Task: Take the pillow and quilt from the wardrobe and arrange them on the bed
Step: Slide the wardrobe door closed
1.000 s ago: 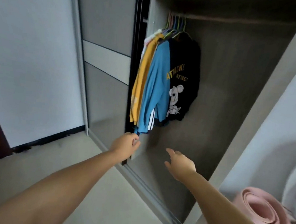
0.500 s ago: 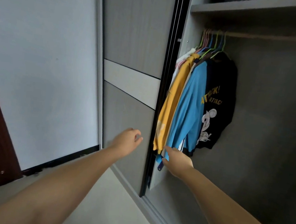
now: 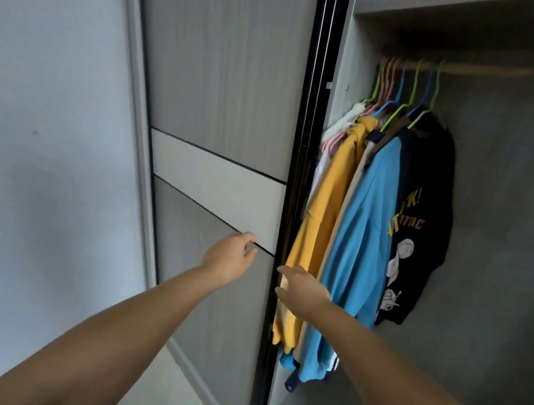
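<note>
- Reaching left hand [image 3: 228,259], fingers loosely curled, holding nothing, at sliding door [image 3: 223,99] face
- right hand [image 3: 302,290] spread wide, empty, at door's black edge
- wardrobe [image 3: 507,194] open, hanging shirts [image 3: 364,232] inside
- pillow, quilt: not visible

Grey wood-grain wardrobe door [image 3: 227,66] carries a pale cream band [image 3: 218,187] and a black edge frame; inside hang a mustard-yellow top [image 3: 320,214], a bright blue top [image 3: 364,239], and a black shirt [image 3: 431,193] with yellow lettering and a white cartoon print
</note>
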The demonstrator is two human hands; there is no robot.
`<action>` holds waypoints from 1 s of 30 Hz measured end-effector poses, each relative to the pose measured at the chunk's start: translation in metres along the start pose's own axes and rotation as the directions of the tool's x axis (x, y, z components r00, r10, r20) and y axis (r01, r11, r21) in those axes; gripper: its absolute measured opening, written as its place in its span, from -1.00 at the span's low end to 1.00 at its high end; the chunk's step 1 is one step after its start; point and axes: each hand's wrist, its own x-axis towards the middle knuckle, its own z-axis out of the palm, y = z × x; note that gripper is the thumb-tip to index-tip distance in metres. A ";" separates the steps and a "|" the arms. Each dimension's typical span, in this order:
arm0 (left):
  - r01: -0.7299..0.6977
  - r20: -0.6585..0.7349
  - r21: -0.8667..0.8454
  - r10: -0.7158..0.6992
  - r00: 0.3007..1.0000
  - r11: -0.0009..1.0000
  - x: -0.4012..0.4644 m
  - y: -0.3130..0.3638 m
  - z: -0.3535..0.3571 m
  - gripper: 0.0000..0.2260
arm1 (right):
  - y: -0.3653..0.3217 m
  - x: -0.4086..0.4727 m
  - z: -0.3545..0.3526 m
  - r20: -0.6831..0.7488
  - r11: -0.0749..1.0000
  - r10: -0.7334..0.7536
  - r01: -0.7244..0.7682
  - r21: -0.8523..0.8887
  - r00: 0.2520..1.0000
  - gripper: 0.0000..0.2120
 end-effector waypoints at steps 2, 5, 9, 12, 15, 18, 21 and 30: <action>-0.073 -0.005 0.000 0.073 0.997 0.997 0.040 -0.001 -0.002 -0.65 | -0.002 0.029 -0.002 -0.052 0.999 0.016 -0.014 0.031 0.999 -0.53; -0.222 -0.045 0.071 0.225 0.973 0.972 0.098 0.001 -0.007 -0.54 | -0.004 0.071 -0.011 -0.248 0.990 0.093 -0.062 0.129 0.964 -0.38; -0.462 -0.091 0.297 0.507 0.857 0.836 0.162 0.002 -0.014 -0.37 | -0.016 0.126 -0.024 -0.486 0.923 0.296 -0.114 0.368 0.822 -0.29; -0.549 -0.049 0.432 0.626 0.778 0.716 0.196 -0.004 -0.013 -0.23 | -0.027 0.155 -0.022 -0.537 0.847 0.458 -0.166 0.504 0.708 -0.27; -0.611 -0.040 0.496 0.719 0.694 0.617 0.215 -0.014 -0.004 -0.19 | -0.025 0.167 -0.020 -0.566 0.832 0.501 -0.184 0.523 0.655 -0.32; -0.638 -0.087 0.478 0.755 0.650 0.604 0.221 -0.017 0.005 -0.21 | -0.023 0.166 -0.017 -0.570 0.841 0.496 -0.199 0.504 0.654 -0.37; -0.662 -0.152 0.467 0.790 0.594 0.587 0.223 -0.014 0.010 -0.21 | -0.026 0.161 -0.014 -0.574 0.827 0.503 -0.168 0.536 0.646 -0.44; -0.730 -0.136 0.442 0.844 0.520 0.521 0.198 0.024 0.015 -0.24 | 0.004 0.112 -0.025 -0.524 0.835 0.535 -0.317 0.451 0.663 -0.43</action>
